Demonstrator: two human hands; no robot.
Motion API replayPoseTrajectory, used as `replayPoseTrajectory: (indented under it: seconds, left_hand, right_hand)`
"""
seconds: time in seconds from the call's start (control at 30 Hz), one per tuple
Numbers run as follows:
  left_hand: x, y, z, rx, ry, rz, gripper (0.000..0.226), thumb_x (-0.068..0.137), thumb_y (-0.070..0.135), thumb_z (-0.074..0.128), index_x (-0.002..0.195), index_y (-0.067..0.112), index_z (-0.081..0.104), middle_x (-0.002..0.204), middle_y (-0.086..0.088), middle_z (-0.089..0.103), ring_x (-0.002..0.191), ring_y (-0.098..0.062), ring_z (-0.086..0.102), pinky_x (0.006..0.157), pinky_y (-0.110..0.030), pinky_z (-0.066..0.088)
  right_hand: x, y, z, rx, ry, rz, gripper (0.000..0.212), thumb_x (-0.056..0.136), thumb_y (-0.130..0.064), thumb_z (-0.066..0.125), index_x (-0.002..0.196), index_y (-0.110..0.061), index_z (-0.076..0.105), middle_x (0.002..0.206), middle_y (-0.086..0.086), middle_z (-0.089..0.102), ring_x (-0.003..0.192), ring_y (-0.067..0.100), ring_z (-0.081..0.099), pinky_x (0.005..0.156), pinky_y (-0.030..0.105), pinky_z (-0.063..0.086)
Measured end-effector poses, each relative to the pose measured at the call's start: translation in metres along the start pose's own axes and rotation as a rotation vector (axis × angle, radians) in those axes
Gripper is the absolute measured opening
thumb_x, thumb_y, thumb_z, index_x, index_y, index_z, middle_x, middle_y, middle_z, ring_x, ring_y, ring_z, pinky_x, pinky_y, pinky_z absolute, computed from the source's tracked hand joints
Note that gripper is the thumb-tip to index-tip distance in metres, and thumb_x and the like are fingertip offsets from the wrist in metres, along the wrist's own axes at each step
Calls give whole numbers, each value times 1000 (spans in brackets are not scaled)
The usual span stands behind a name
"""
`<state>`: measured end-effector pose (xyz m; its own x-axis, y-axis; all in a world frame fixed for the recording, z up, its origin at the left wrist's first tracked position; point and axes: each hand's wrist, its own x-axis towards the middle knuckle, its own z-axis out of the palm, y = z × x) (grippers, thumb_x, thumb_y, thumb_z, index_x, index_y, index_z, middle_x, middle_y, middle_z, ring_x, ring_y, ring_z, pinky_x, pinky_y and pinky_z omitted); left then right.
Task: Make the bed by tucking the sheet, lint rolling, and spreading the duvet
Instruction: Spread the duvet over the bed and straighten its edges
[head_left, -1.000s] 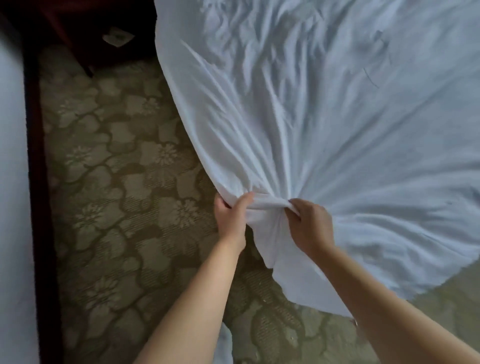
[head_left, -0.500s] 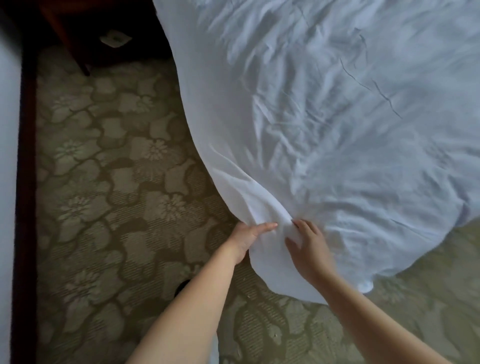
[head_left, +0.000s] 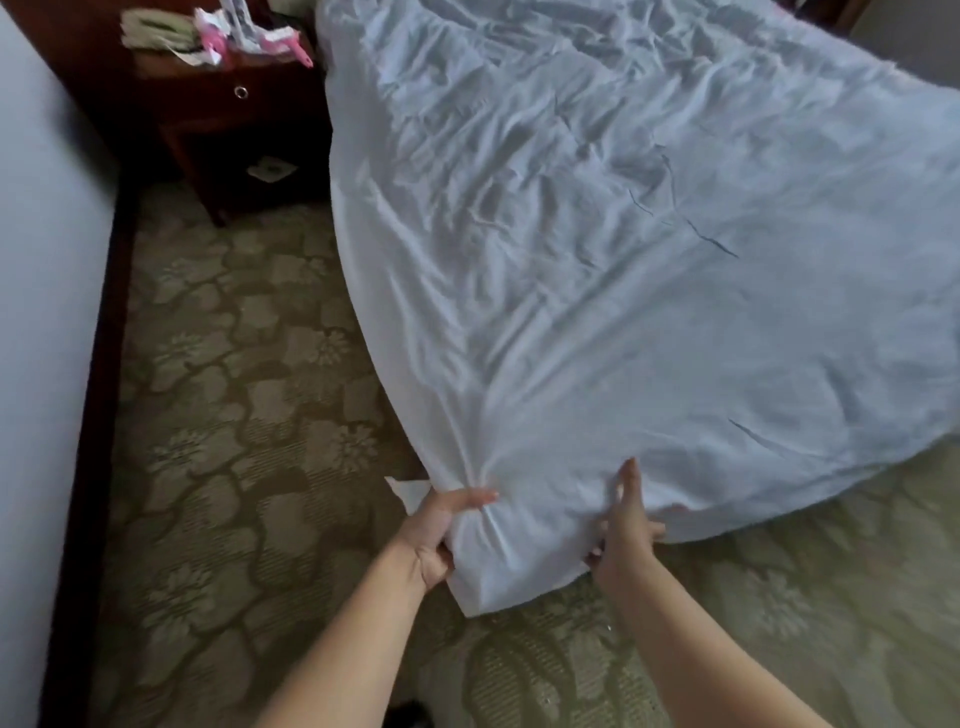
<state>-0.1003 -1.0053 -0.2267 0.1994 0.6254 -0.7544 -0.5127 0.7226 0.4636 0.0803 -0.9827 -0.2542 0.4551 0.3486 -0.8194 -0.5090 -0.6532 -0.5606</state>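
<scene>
Nearest you, your left hand (head_left: 435, 530) gripped the bunched corner of the white duvet (head_left: 623, 291), thumb lying over the top and its fingers (head_left: 434, 564) curled under the fold. Your right hand (head_left: 621, 540) pinched the same hanging edge just beside it, with one finger straight and pointing up against the cloth.

A second earlier both hands had the corner gathered tight and lifted, with hard pleats fanning away from them. By this moment the hands had parted along the edge and dropped lower, and the pleats had relaxed into loose wrinkles. I judged that the pull was finished and you were setting the corner down, so the spreading step looked close to done at this end.

The corner draped off the foot of the bed toward the patterned carpet (head_left: 249, 395). Beyond, the cloth lay across the whole bed, rumpled, running up beside the wooden nightstand (head_left: 244, 124).
</scene>
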Motion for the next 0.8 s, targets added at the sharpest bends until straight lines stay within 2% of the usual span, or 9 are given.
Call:
replayPoseTrajectory:
  seconds: [0.07, 0.13, 0.27, 0.33, 0.43, 0.5, 0.63, 0.73, 0.8]
  left_hand:
    - [-3, -9, -2, -24, 13, -33, 88, 35, 8, 93, 118, 3, 62, 103, -18, 71, 96, -33, 67, 77, -40, 54]
    - [-6, -2, -1, 14, -4, -3, 74, 46, 7, 88, 116, 3, 63, 101, -15, 72, 96, -31, 67, 79, -38, 53]
    - [-20, 20, 20, 119, -74, 102, 24, 79, 14, 68, 102, 9, 68, 93, -10, 74, 88, -24, 69, 80, -37, 52]
    - [-29, 22, 31, 115, -121, 140, 26, 73, 16, 68, 98, 8, 69, 95, -11, 74, 93, -27, 68, 84, -38, 51]
    - [-39, 20, 38, 238, -197, 196, 38, 68, 8, 76, 105, 7, 68, 105, -12, 72, 100, -28, 67, 86, -39, 53]
    - [-49, 17, 38, 188, -233, 158, 43, 73, 10, 76, 114, 5, 66, 112, -13, 69, 102, -28, 67, 86, -39, 54]
    - [-57, 13, 31, 30, -320, 101, 40, 80, 19, 69, 117, 5, 64, 116, -14, 67, 102, -28, 66, 88, -40, 53]
    - [-61, 4, 31, 205, -270, 196, 33, 79, 13, 68, 112, 14, 64, 113, -9, 70, 102, -23, 66, 86, -38, 53]
    - [-66, -3, 36, 319, -225, 307, 34, 78, 2, 70, 108, 16, 64, 112, -5, 70, 105, -20, 65, 85, -30, 54]
  right_hand:
    - [-11, 22, 1, 136, -205, 122, 105, 64, -74, 64, 146, -19, 28, 142, 7, 45, 116, 31, 53, 98, 47, 46]
    - [-22, 29, -3, 167, -318, 109, 90, 70, -74, 57, 138, -17, 45, 133, 7, 55, 113, 27, 56, 98, 39, 46]
    - [-27, 42, -12, 114, -289, 74, 78, 83, -72, 42, 141, -20, 42, 143, 2, 45, 130, 22, 43, 102, 36, 35]
    - [-38, 50, -10, 182, -387, 120, 90, 72, -82, 44, 142, -25, 42, 144, 1, 45, 130, 23, 45, 110, 41, 33]
    - [-51, 60, -1, 475, -550, 278, 102, 53, -89, 53, 132, -24, 52, 131, 9, 59, 119, 33, 55, 102, 49, 43]
    - [-60, 56, -1, 589, -592, 302, 106, 48, -89, 59, 130, -21, 52, 128, 14, 59, 117, 40, 55, 97, 54, 45]
    - [-70, 36, -13, 527, -451, 252, 90, 52, -80, 68, 120, -22, 61, 117, 10, 67, 108, 35, 62, 91, 50, 50]
    - [-75, 26, -28, 357, -269, 150, 85, 44, -62, 85, 115, -20, 64, 110, 7, 69, 94, 32, 67, 79, 45, 55]
    - [-79, 14, -33, 301, -151, -6, 68, 57, -47, 86, 111, -13, 61, 104, 5, 68, 82, 25, 66, 74, 37, 55]
